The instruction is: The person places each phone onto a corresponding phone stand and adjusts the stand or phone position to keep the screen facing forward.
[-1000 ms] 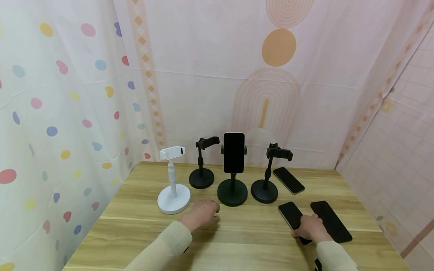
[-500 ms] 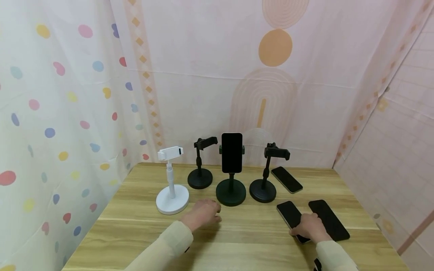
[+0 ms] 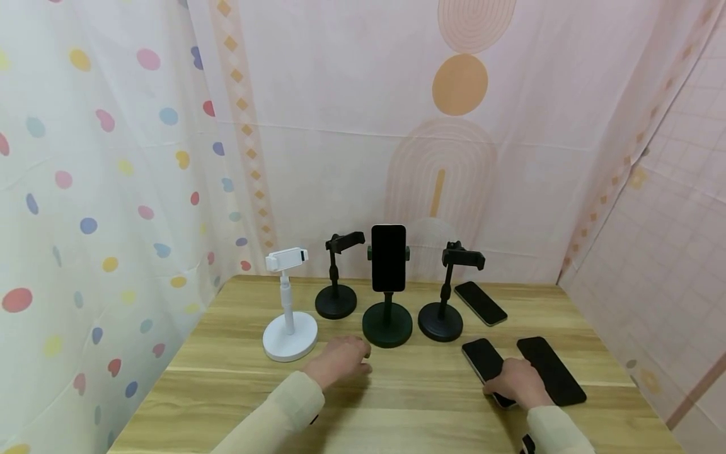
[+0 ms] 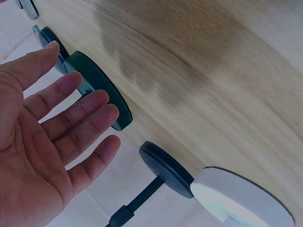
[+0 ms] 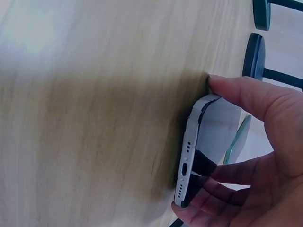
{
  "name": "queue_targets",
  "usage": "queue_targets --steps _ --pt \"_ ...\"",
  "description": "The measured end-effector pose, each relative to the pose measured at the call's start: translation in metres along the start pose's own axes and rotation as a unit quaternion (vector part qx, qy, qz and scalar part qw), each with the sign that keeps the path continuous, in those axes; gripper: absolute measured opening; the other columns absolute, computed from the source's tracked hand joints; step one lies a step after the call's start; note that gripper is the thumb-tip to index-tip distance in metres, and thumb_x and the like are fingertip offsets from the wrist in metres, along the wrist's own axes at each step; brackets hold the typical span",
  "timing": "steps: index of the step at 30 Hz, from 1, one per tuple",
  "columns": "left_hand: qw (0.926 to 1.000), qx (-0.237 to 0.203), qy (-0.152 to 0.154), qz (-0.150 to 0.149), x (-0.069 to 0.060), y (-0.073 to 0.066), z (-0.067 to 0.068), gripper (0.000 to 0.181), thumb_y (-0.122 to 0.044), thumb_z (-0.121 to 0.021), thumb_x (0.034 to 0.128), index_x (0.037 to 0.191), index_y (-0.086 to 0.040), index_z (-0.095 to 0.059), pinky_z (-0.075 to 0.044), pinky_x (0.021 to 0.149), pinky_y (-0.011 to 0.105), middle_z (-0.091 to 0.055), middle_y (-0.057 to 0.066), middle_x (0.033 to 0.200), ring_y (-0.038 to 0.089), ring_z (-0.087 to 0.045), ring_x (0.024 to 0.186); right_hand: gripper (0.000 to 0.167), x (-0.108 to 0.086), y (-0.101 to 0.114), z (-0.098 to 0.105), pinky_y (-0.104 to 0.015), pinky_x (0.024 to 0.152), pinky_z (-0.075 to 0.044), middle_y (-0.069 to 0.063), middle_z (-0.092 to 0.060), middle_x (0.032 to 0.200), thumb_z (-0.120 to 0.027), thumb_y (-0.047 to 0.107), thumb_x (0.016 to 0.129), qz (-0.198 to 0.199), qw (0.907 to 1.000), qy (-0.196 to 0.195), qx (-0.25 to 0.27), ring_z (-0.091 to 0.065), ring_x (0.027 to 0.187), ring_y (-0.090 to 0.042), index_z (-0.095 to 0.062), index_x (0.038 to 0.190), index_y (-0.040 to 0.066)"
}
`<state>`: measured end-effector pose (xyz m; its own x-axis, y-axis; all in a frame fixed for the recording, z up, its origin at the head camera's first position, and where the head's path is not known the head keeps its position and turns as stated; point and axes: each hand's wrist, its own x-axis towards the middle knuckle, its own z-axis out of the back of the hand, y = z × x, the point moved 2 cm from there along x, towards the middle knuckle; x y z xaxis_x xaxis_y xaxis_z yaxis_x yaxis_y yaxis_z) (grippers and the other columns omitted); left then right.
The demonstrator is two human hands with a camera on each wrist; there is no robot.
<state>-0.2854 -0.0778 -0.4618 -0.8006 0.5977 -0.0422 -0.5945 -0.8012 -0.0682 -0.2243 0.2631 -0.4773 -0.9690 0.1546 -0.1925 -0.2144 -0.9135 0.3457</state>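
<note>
My right hand (image 3: 518, 382) grips a black phone (image 3: 484, 359) lying on the table; in the right wrist view, thumb and fingers of the hand (image 5: 265, 156) span the two long edges of the phone (image 5: 218, 127). My left hand (image 3: 338, 362) hovers over the table, holding nothing, in front of a white stand (image 3: 290, 336) and a dark green stand (image 3: 387, 325). The left wrist view shows the left hand (image 4: 52, 127) with fingers spread and slightly bent. A phone (image 3: 388, 258) is upright in the green stand's clamp.
Two black stands (image 3: 336, 302) (image 3: 440, 322) flank the green one, their clamps holding nothing. One phone (image 3: 480, 302) lies behind the gripped phone, and a larger one (image 3: 551, 371) lies to its right. Curtains hang behind the wooden table (image 3: 227, 378) and along its sides.
The head view has shifted slightly. Both hands stay nearly in place, the right on the same phone.
</note>
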Motion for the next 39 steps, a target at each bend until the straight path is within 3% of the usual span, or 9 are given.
queue_targets --steps 6,14,21,33,39 --pt "1.0000 -0.003 0.003 0.002 0.001 0.000 0.000 0.024 -0.031 -0.073 0.0906 0.100 -0.009 -0.071 -0.052 0.077 0.037 -0.066 0.001 0.089 0.018 -0.062 0.083 0.050 0.001 0.007 -0.002 -0.042 0.066 -0.051 -0.012 -0.063 0.081 -0.083 0.038 0.072 -0.004 0.9999 -0.011 0.011 -0.056 0.071 -0.024 -0.066 0.088 -0.006" --pt "1.0000 -0.005 0.003 0.002 0.002 0.001 -0.001 0.023 -0.030 -0.074 0.0904 0.100 -0.009 -0.071 -0.052 0.077 0.036 -0.066 0.001 0.089 0.018 -0.062 0.082 0.048 -0.002 0.017 -0.003 -0.041 0.061 -0.049 -0.013 -0.060 0.079 -0.082 0.040 0.071 0.007 0.9984 -0.049 0.028 -0.056 0.070 -0.026 -0.064 0.080 -0.003" --pt "1.0000 0.000 -0.003 0.000 0.002 0.001 -0.002 0.023 -0.030 -0.074 0.0903 0.099 -0.009 -0.071 -0.052 0.076 0.036 -0.066 0.001 0.087 0.018 -0.062 0.081 0.056 -0.005 0.025 -0.003 -0.044 0.064 -0.047 -0.022 -0.057 0.085 -0.083 0.040 0.069 0.015 0.9955 -0.080 0.049 -0.055 0.072 -0.029 -0.064 0.084 -0.010" --pt "0.9999 -0.011 0.004 0.007 0.001 0.000 -0.001 0.023 -0.031 -0.074 0.0901 0.099 -0.010 -0.072 -0.052 0.074 0.037 -0.066 0.000 0.087 0.016 -0.061 0.080 0.060 -0.007 0.032 -0.004 -0.040 0.059 -0.044 -0.021 -0.057 0.085 -0.083 0.040 0.071 0.005 0.9906 -0.108 0.083 -0.054 0.072 -0.029 -0.063 0.092 -0.013" --pt "0.9998 -0.008 0.010 0.012 0.002 -0.001 -0.002 0.023 -0.032 -0.074 0.0906 0.099 -0.011 -0.072 -0.051 0.076 0.037 -0.065 -0.001 0.086 0.016 -0.059 0.079 0.063 -0.007 0.036 -0.004 -0.045 0.065 -0.048 -0.026 -0.057 0.095 -0.081 0.037 0.073 -0.005 0.9850 -0.138 0.104 -0.056 0.077 -0.032 -0.060 0.100 -0.015"
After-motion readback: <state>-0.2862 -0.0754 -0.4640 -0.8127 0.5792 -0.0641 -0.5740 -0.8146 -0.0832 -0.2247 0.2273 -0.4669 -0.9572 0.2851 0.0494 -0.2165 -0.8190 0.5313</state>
